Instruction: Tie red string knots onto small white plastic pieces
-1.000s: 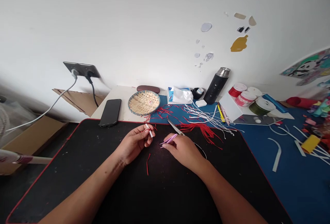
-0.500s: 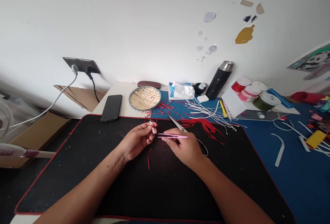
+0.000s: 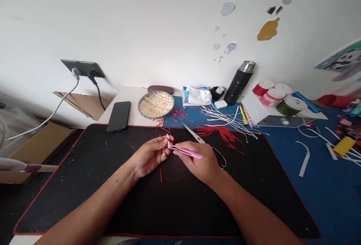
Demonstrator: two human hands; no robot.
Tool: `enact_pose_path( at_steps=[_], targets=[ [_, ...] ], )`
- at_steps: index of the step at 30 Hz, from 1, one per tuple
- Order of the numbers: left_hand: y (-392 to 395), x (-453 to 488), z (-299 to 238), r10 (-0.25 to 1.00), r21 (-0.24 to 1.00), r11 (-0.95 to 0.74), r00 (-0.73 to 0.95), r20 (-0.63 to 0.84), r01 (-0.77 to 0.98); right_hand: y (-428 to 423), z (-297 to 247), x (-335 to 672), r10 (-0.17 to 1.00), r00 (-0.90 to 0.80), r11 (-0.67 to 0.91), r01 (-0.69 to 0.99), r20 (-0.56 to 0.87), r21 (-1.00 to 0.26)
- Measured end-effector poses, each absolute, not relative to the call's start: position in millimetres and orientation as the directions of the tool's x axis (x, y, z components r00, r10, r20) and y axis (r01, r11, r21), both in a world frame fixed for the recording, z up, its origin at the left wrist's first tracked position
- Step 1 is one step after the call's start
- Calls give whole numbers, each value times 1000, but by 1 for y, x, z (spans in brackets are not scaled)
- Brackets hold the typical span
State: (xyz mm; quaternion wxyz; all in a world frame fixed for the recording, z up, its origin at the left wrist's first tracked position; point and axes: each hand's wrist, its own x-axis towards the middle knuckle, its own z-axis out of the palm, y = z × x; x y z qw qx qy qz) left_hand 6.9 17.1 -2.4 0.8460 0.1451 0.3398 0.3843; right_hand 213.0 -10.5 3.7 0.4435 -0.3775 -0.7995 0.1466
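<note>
Between its thumb and fingertips, my left hand (image 3: 147,159) pinches a small white strip (image 3: 168,142) with thin red cord against it. My right hand (image 3: 205,165) is closed around pink tweezers (image 3: 188,152), whose tips point left and meet or nearly meet the lower end of the strip. Whether the tips grip anything is too small to tell. Below my left hand a short piece of red cord (image 3: 161,173) shows against the black mat (image 3: 175,207). Scissors (image 3: 195,133) lie just beyond my right hand, which partly hides them.
Bundles of red cords (image 3: 222,135) and white cords (image 3: 229,119) spread across the mat's back edge. Behind stand a woven basket (image 3: 141,111), a tissue box (image 3: 185,98) and a black flask (image 3: 238,86). A phone (image 3: 119,116) lies at back left, with cord spools (image 3: 291,105) at right.
The tweezers have tilted, and their tips have moved left to the white strip. The strip now stands more upright in my left fingers. The whole view has shifted slightly.
</note>
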Motion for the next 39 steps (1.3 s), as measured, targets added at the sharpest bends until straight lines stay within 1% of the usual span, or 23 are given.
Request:
enact_pose_path(
  at_steps=[5, 10, 15, 19, 24, 30, 39],
  targets=[
    [17, 8, -1, 741, 517, 672, 479, -471, -531, -11, 4, 212, 728, -314, 678, 468, 610, -568],
    [17, 8, -3, 739, 515, 674, 481, -473, -530, -11, 5, 211, 701, -316, 707, 426, 639, -565],
    [17, 8, -4, 741, 520, 671, 490, -458, -529, -12, 4, 212, 722, -346, 691, 418, 600, -590],
    [17, 8, -3, 750, 577, 656, 504, -428, -487, -11, 4, 214, 735, -364, 678, 422, 573, -602],
    [17, 4, 1, 758, 639, 637, 500, -419, -432, -11, 3, 216, 725, -377, 688, 449, 577, -571],
    [17, 3, 1, 746, 627, 652, 512, -426, -427, -11, 4, 215, 692, -383, 717, 463, 612, -521],
    [16, 5, -1, 699, 543, 708, 560, -445, -451, -12, 4, 217, 711, -428, 700, 497, 557, -512]
  ],
)
